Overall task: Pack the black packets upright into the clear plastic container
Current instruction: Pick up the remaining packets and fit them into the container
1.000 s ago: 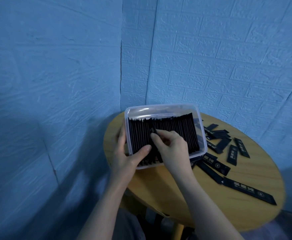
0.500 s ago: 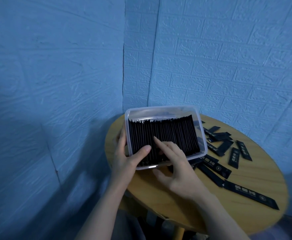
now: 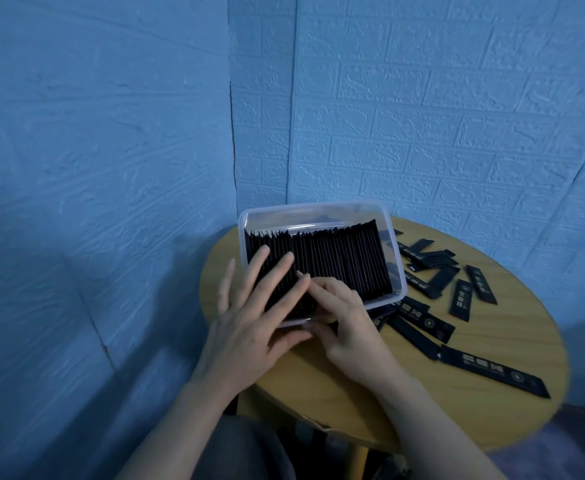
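Observation:
The clear plastic container (image 3: 319, 208) stands at the far left of the round wooden table (image 3: 346, 393). A dense row of black packets (image 3: 343, 261) stands upright in it, filling most of its length. My left hand (image 3: 249, 317) lies flat on the packet tops at the container's near-left end, fingers spread, holding nothing. Beside it, my right hand (image 3: 348, 320) rests on the near rim, its fingers bent over the packets and the thumb along the near wall; whether it grips anything is hidden. Loose black packets (image 3: 429, 275) lie flat to the right.
More loose packets lie near the container's right corner (image 3: 419, 317), and one long packet (image 3: 492, 370) sits close to the table's near-right edge. Blue brick-textured walls close in behind and to the left. My lap shows below the table edge.
My left hand left the container's left side and now lies flat over the packet tops. My right hand came up from the table to the container's near rim.

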The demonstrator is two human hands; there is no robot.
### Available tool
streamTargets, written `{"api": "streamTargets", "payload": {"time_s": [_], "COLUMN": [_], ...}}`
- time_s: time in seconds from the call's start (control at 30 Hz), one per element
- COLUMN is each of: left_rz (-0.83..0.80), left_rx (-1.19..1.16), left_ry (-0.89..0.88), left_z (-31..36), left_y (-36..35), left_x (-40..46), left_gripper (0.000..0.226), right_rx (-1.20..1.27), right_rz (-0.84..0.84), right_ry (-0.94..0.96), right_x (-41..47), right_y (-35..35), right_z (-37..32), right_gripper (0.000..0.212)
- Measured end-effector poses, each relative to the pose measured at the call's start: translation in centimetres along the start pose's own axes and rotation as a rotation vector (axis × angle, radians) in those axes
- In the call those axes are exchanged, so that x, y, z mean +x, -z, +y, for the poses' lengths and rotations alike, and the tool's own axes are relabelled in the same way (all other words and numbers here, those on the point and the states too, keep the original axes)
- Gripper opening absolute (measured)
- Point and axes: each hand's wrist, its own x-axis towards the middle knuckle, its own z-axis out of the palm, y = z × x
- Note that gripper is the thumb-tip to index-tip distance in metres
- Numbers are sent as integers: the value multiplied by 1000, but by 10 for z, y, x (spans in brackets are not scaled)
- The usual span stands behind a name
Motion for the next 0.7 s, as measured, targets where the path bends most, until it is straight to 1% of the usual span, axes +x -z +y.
{"api": "streamTargets", "payload": {"time_s": [0.07,0.1,0.2,0.27,0.33,0.47,0.6,0.7], "left_rz": [-56,-68,-37,2,46,119,133,138], "left_rx": [87,116,155,153,120,24,-12,-27], "left_ry": [-66,-96,-161,-183,-185,-131,-124,-120], "left_z": [-8,-11,-18,-20,-21,-24,-27,-26], "left_y": [1,3,4,2,-1,-4,-6,-7], "left_x": [1,2,4,3,1,-4,-7,-7], "left_gripper": [69,67,53,50,47,39,40,37], "right_rx": [5,6,14,18,16,28,32,17], "right_rz": [-2,-5,-19,-29,-39,-58,-17,-21], "right_ry": [0,0,-3,-1,24,74,80,54], "right_x": [1,2,3,4,7,15,14,12], "right_y": [1,1,3,3,4,0,-2,4], "right_z": [0,1,4,4,4,4,4,-2], "right_gripper": [62,61,59,59,58,53,48,50]}}
